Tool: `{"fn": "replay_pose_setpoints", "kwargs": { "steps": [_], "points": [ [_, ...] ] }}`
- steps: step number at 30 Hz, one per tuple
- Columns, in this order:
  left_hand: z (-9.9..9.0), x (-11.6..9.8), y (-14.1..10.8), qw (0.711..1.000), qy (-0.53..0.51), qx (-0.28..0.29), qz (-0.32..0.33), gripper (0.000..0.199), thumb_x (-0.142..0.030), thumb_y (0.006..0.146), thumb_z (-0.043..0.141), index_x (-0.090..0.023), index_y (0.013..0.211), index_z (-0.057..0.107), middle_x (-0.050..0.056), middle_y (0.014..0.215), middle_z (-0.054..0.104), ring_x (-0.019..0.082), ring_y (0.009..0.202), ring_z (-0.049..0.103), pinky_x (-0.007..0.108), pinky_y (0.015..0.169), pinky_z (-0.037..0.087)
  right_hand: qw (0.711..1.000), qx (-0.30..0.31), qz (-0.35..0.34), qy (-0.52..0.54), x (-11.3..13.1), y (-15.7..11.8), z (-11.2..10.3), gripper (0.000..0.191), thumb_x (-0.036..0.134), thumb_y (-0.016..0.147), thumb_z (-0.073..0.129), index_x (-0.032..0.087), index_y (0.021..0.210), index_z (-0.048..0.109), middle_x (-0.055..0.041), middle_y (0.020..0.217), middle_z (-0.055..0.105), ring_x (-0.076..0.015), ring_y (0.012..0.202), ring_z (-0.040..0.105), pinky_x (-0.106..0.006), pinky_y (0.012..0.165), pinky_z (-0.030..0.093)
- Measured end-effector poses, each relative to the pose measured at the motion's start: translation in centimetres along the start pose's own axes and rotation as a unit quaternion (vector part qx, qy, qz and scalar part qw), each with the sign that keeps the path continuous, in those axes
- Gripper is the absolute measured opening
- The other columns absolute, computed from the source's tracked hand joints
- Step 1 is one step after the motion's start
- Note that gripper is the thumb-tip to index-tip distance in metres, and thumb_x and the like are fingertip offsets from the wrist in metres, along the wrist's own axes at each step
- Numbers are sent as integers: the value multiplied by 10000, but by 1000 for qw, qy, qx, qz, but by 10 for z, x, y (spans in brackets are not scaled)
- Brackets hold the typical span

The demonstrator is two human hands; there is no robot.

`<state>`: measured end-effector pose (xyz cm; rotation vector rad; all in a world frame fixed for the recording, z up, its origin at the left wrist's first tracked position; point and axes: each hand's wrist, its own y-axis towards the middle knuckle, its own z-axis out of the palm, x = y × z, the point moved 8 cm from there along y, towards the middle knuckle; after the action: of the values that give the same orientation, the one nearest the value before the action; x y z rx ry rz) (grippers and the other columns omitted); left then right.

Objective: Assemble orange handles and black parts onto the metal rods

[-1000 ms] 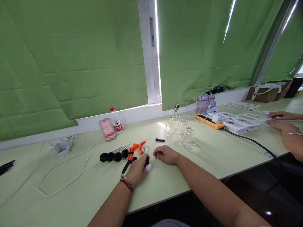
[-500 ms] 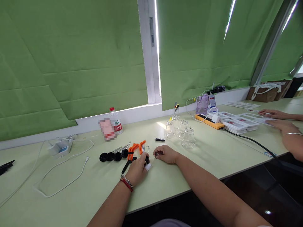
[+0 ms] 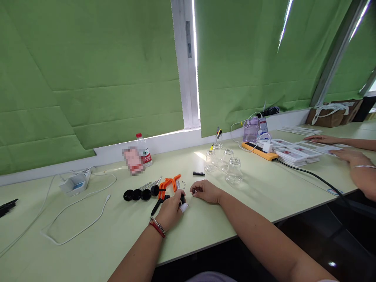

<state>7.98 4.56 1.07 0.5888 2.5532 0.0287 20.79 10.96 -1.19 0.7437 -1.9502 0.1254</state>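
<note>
Here's the small dark coiled piece, pinched between thumb and fingers of the right hand, low over the tabletop. If that pinch loosens, it could skitter among the tiny metal bits just beyond. The left hand grips a black part; a careless swing could knock the orange pieces beside it. Both forearms angle inward, backs of the hands up, hands near but apart.

Office-type workroom, prob.: long pale table below windows w/ green blinds; orange parts mid-table, power strip & printed-card stacks farther R, co-worker seated at front edge, R.
</note>
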Motion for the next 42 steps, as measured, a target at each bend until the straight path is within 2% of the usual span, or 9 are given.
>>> {"fn": "replay_pose_setpoints", "kwargs": {
  "steps": [5, 8, 11, 15, 18, 21, 28, 33, 42],
  "points": [
    [0, 0, 0, 1000, -4, -2, 4, 209, -204, 827, 469, -217, 1026, 408, 16, 851, 637, 168, 718, 608, 262, 651, 423, 1000, -23, 1, 9, -6, 3, -2, 204, 161, 716, 570, 177, 898, 659, -15, 807, 646, -121, 687, 543, -255, 676, 465],
    [1, 0, 0, 1000, -6, -3, 9, 208, -197, 827, 462, -216, 1026, 407, 14, 862, 640, 160, 710, 605, 256, 646, 418, 998, -64, 16, -16, -10, 5, -9, 245, 156, 748, 529, 163, 966, 642, -30, 836, 648, -134, 721, 567, -268, 699, 471],
    [1, 0, 0, 1000, -9, -2, 11, 215, -192, 824, 459, -216, 1031, 405, 12, 876, 646, 154, 696, 599, 256, 641, 416, 986, -115, 32, -117, -11, 5, -19, 307, 113, 766, 477, 161, 1022, 640, -60, 927, 654, -164, 817, 584, -296, 765, 458],
    [1, 1, 0, 1000, -11, 2, 8, 229, -191, 821, 462, -214, 1040, 400, 13, 890, 659, 160, 702, 591, 268, 651, 420, 957, -125, 68, -253, -16, 4, -25, 294, 117, 762, 498, 169, 1003, 658, -73, 927, 643, -197, 851, 576, -317, 762, 435],
    [1, 0, 0, 1000, -16, 1, 10, 237, -185, 818, 460, -211, 1045, 400, 13, 903, 662, 160, 706, 589, 270, 650, 420, 953, -134, 86, -257, -18, 3, -28, 255, 166, 762, 540, 175, 992, 651, -68, 925, 629, -190, 821, 572, -311, 733, 437],
    [1, 0, 0, 1000, -19, -2, 11, 246, -177, 813, 462, -211, 1049, 404, 14, 908, 661, 157, 703, 587, 268, 648, 420, 961, -149, 54, -228, -10, 1, -28, 187, 178, 759, 558, 186, 918, 655, -59, 956, 612, -168, 799, 564, -301, 730, 443],
    [2, 3, 1, 1000, -25, -6, 13, 259, -195, 820, 474, -214, 1071, 414, 16, 891, 660, 161, 739, 606, 264, 674, 429, 978, -88, -62, -176, 14, -1, -7, 68, 175, 732, 606, 200, 733, 669, -20, 851, 616, -151, 800, 572, -273, 730, 450],
    [0, 1, 0, 1000, -22, -8, 8, 259, -174, 812, 481, -218, 1061, 425, 15, 892, 666, 157, 719, 607, 256, 654, 420, 972, -52, -74, -218, 13, 1, 0, 80, 145, 701, 627, 202, 686, 681, -14, 806, 632, -159, 802, 572, -278, 742, 446],
    [-2, -1, -1, 1000, -21, -6, -3, 273, -163, 799, 493, -215, 1061, 436, 15, 872, 672, 159, 701, 609, 259, 641, 412, 967, -38, -79, -239, 15, 2, 3, 110, 132, 718, 596, 200, 694, 680, -12, 784, 628, -158, 789, 571, -274, 750, 448]
  ]
}}
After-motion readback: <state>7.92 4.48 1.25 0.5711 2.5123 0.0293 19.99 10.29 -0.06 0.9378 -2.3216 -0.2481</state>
